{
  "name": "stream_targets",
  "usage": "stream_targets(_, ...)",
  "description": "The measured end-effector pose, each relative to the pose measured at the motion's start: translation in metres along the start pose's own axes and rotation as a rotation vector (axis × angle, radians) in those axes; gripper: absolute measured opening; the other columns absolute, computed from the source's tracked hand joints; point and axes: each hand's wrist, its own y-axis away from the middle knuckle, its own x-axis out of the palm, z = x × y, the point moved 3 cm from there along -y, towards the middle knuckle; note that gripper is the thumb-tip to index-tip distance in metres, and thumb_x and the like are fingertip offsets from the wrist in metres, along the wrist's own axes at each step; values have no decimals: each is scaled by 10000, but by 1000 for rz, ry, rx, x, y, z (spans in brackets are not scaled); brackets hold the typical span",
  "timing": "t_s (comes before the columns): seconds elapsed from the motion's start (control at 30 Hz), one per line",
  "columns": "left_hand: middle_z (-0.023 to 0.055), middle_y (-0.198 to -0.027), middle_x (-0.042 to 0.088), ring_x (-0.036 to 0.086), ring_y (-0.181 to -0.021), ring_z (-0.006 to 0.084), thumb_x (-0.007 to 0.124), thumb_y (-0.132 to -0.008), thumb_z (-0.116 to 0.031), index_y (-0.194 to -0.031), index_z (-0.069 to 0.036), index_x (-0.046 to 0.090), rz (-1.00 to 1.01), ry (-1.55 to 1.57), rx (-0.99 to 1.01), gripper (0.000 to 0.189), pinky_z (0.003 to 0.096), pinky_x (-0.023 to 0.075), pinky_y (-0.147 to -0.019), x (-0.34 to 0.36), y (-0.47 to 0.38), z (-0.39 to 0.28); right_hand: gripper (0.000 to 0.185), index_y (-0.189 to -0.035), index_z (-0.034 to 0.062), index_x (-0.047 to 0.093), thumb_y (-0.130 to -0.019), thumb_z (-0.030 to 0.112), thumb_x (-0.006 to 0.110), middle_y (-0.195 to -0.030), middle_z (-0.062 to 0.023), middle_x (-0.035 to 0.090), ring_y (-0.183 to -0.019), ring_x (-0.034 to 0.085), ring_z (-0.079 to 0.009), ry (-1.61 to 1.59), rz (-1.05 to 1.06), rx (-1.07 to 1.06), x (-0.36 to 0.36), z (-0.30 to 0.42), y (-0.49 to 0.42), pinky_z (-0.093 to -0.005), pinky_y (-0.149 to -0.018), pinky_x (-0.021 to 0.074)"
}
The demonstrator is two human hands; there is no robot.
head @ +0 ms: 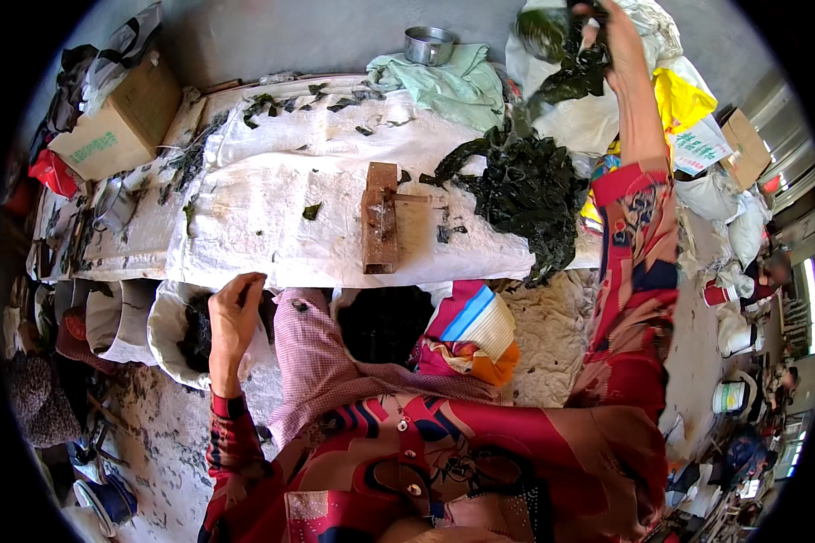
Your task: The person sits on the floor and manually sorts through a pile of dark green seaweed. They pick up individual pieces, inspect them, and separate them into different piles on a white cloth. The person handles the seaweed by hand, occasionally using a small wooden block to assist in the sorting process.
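My right hand (pixel 608 41) is raised at the upper right, gripping a bunch of wet, dark green seaweed (pixel 577 78) that looks like kelp and is blurred. Below it, a large heap of the same seaweed (pixel 530 190) lies on the white-covered table (pixel 278 224) and droops over the front edge. My left hand (pixel 234 312) is at that front edge, left of centre, with its fingers curled together; nothing shows in them. A brown wooden block (pixel 380 217) with a peg sticking out sideways stands on the table between my hands.
A metal bowl (pixel 429 46) sits on a green cloth (pixel 448 88) at the back. Seaweed scraps (pixel 312 211) dot the sheet. A cardboard box (pixel 119 122) and a metal cup (pixel 114 203) stand left. Below the edge are a white-lined container (pixel 170 332) and a dark-filled one (pixel 385 326).
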Motion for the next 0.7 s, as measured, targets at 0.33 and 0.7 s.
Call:
stream_targets(0.33, 5, -704, 586, 507, -615, 76, 536, -994, -263, -975, 9, 687, 378, 323, 307, 311, 229, 416, -554, 60, -77, -131, 375, -1257, 111, 599, -965, 342, 553, -1187, 10, 600, -908, 560, -73, -287, 67, 241, 46, 25, 76, -227, -766, 485)
stream_targets(0.7, 81, -1109, 584, 537, -972, 187, 484, -876, -679, -1230, -95, 530, 585, 1197, -197, 684, 352, 404, -839, 219, -167, -234, 371, -1229, 29, 578, -924, 225, 657, -1120, -45, 638, -1065, 547, -112, -143, 29, 195, 85, -20, 145, -262, -948, 426)
